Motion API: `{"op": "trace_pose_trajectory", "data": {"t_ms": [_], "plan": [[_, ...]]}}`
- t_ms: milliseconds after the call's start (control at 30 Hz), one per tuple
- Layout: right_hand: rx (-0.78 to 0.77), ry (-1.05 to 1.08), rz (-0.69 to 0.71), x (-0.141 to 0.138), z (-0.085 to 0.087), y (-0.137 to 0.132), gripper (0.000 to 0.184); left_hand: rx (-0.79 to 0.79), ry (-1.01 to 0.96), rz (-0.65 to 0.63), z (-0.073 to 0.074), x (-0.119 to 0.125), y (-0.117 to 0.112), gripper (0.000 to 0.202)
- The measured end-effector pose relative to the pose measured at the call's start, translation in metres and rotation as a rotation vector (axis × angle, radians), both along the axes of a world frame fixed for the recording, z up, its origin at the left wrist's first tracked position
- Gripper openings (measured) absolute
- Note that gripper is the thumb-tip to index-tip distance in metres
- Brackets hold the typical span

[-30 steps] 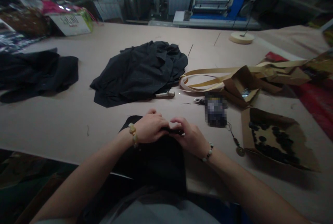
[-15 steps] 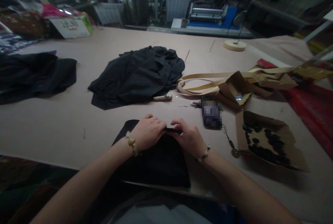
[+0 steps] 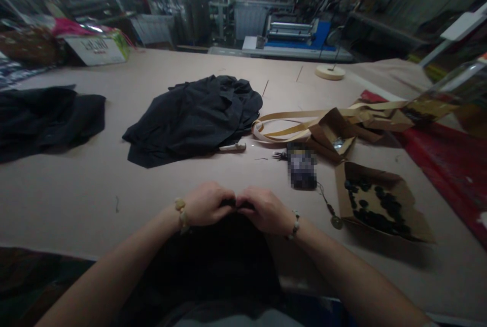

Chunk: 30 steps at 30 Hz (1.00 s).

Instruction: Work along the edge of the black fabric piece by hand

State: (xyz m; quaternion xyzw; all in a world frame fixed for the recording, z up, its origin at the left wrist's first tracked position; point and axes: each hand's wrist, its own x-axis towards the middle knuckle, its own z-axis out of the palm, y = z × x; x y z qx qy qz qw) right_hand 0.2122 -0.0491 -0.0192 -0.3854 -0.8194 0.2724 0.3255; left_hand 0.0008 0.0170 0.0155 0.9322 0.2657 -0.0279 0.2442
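Note:
Side by side at the near edge of the table, my left hand (image 3: 210,204) and my right hand (image 3: 264,209) pinch the upper edge of a black cloth piece (image 3: 224,251). Both are closed on it, fingertips almost touching. The cloth hangs down from them toward my body, and its lower part merges with dark shadow. Whether something small is also between the fingers, I cannot tell. Beyond my hands lies a heap of dark cloth (image 3: 194,119), with a light-coloured handle (image 3: 233,147) sticking out from under its near edge.
On the right stand an open cardboard box (image 3: 403,190) of small black pieces and a blurred-out dark object (image 3: 302,167) with a corded pendant (image 3: 336,222). Tan tape (image 3: 281,114), a tape roll (image 3: 330,72) and a smaller carton (image 3: 335,132) lie behind. More dark cloth (image 3: 49,119) is at left.
Both hands have drawn together and lifted the black cloth's edge; it was lying flatter on the table before. The camera view has shifted slightly.

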Motion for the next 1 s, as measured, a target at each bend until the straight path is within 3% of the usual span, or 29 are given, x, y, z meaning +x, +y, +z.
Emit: {"op": "trace_pose_trajectory", "data": {"t_ms": [167, 300, 467, 767, 1000], "plan": [[0.014, -0.005, -0.02, 0.001, 0.001, 0.0, 0.015, 0.088, -0.029, -0.034, 0.0, -0.001, -0.007, 0.019], [-0.031, -0.036, -0.12, 0.002, 0.0, 0.001, 0.039, 0.157, -0.043, 0.017, 0.001, -0.004, -0.009, 0.019], [-0.008, -0.153, -0.08, 0.001, -0.005, 0.004, 0.007, 0.19, -0.002, 0.034, 0.005, -0.005, -0.011, 0.02], [0.092, -0.248, 0.111, 0.005, 0.005, 0.002, 0.018, 0.025, -0.043, -0.018, 0.004, -0.006, -0.01, 0.016], [0.071, -0.23, 0.112, 0.004, 0.005, 0.001, 0.017, -0.106, -0.222, -0.063, -0.001, -0.001, -0.012, 0.023]]}}
